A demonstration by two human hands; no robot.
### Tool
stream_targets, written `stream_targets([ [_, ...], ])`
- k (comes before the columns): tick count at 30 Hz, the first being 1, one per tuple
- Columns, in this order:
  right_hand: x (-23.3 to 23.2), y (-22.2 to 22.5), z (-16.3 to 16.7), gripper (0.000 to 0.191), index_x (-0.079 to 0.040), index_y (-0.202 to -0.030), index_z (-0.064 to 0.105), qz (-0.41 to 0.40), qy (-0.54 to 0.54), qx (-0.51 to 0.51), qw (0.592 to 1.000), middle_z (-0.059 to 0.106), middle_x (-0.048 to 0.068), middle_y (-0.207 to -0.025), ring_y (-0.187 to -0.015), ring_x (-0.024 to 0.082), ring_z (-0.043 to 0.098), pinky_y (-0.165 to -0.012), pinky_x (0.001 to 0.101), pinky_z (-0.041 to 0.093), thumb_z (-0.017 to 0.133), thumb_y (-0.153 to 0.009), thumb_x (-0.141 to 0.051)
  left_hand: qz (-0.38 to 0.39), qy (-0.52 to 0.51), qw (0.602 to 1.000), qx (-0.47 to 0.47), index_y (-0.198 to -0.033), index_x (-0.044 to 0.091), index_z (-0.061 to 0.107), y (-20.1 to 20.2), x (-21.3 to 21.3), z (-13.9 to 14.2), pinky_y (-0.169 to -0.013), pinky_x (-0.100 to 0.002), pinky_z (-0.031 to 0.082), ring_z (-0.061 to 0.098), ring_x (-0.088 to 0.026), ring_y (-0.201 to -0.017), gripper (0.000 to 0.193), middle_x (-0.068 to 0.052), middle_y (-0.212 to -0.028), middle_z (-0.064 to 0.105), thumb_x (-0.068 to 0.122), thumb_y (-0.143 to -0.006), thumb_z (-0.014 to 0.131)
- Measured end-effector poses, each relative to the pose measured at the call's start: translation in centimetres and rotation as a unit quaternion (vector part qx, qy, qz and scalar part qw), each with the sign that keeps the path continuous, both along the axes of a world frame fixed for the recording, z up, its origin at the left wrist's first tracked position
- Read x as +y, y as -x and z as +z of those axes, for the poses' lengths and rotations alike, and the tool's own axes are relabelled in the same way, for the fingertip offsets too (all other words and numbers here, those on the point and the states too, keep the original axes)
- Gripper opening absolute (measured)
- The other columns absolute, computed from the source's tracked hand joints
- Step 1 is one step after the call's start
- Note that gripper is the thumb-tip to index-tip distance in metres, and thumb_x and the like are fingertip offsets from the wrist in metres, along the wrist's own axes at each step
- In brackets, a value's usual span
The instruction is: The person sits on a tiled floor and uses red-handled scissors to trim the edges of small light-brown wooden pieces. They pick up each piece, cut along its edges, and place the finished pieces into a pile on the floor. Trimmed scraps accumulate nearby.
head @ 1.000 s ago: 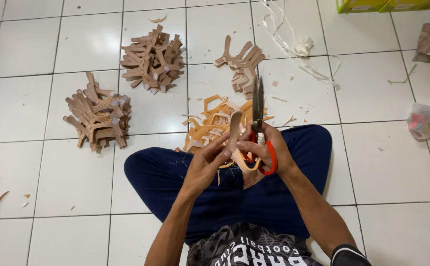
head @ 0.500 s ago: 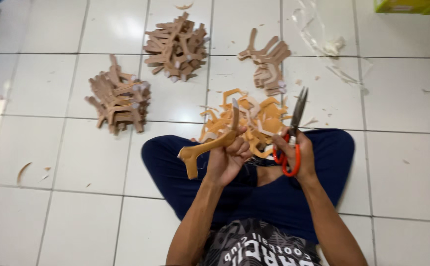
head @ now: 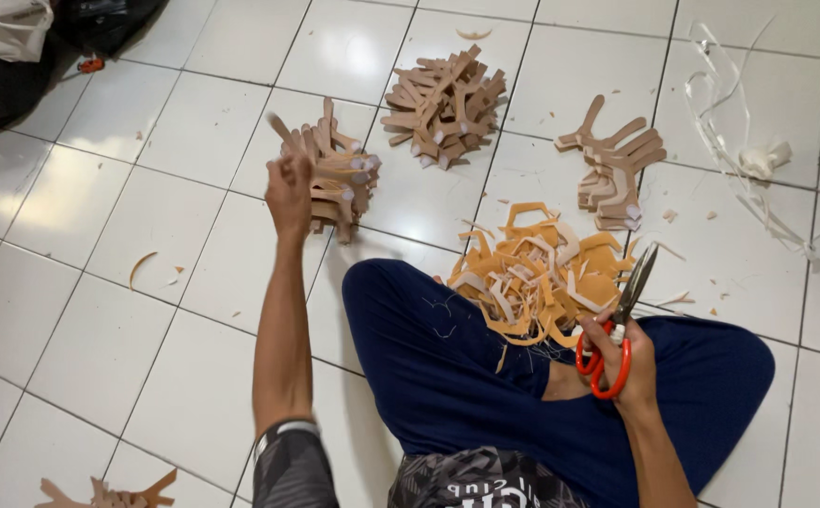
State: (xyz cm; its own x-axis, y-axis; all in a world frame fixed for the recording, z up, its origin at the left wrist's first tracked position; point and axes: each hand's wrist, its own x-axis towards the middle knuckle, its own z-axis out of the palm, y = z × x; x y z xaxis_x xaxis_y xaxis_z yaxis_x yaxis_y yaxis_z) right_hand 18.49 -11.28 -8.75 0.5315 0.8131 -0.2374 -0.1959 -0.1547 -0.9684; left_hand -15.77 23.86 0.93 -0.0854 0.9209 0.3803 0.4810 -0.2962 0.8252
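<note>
Right hand (head: 628, 362) grips scissors (head: 617, 325); left hand's (head: 290, 193) grip unclear.

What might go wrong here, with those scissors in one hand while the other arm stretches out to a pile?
The right hand holds the red-handled scissors blades up beside the leg while the left hand reaches for the left pile; a jab seems possible. The orange offcuts on glossy tiles could be slippery.

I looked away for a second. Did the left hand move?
Yes. The left hand went from the lap out to the nearest brown pile on the floor, away from the scissors.
</note>
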Motion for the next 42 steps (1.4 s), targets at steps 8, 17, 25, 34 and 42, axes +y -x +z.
stream_targets([
  [8,1.8,-1.1,-0.4,0.022,-0.002,-0.098,0.058,-0.024,0.028,0.037,0.999,0.059,0.008,-0.068,-0.053,0.013,0.056,-0.049,0.0279,0.048,0.073,-0.095,-0.017,0.046,0.046,0.959,0.275,-0.102,0.002,0.071,-2.2,0.8,-5.1,-0.085,-0.051,0.053,0.066,-0.041,-0.098,0.025,-0.02,-0.103,0.071,0.026,-0.098,0.071],
  [17,6.1,-3.6,0.1,0.022,-0.003,-0.106,0.059,-0.095,-0.051,0.135,0.985,0.068,0.01,-0.083,-0.051,0.009,0.053,-0.049,0.0242,0.047,0.07,-0.097,-0.021,-0.345,-0.087,0.898,0.259,-0.106,0.008,0.068,-28.5,-3.5,-4.4,-0.084,-0.049,0.055,0.067,-0.039,-0.097,0.019,-0.017,-0.107,0.07,0.016,-0.088,0.071],
  [25,7.3,-4.9,0.4,0.023,-0.007,-0.102,0.059,-0.155,-0.056,0.228,0.96,0.064,0.009,-0.078,-0.052,0.009,0.056,-0.048,0.0253,0.047,0.068,-0.096,-0.027,-0.492,-0.185,0.685,0.504,-0.123,0.016,0.062,-43.9,-6.8,-8.0,-0.101,-0.048,0.047,0.05,-0.032,-0.131,0.032,-0.015,-0.141,0.05,0.013,-0.092,0.058],
  [34,6.1,-4.8,-1.0,0.029,-0.003,-0.104,0.064,-0.154,-0.036,0.234,0.959,0.062,0.005,-0.076,-0.043,0.009,0.049,-0.038,0.0254,0.041,0.07,-0.093,-0.029,-0.546,-0.233,0.696,0.403,-0.121,0.013,0.061,-41.1,-4.6,-7.3,-0.116,-0.043,0.048,0.065,-0.024,-0.121,0.026,-0.008,-0.124,0.069,0.006,-0.096,0.063],
  [42,1.5,-1.5,-0.2,0.057,0.004,-0.107,0.067,0.031,-0.063,0.14,0.988,0.064,0.004,-0.068,-0.044,0.007,0.054,-0.042,0.0228,0.047,0.059,-0.095,-0.051,-0.47,-0.104,0.863,0.152,-0.118,0.005,0.058,-27.2,-10.7,-4.9,-0.064,-0.04,0.06,0.076,-0.03,-0.079,0.018,-0.011,-0.099,0.077,0.005,-0.101,0.054],
])
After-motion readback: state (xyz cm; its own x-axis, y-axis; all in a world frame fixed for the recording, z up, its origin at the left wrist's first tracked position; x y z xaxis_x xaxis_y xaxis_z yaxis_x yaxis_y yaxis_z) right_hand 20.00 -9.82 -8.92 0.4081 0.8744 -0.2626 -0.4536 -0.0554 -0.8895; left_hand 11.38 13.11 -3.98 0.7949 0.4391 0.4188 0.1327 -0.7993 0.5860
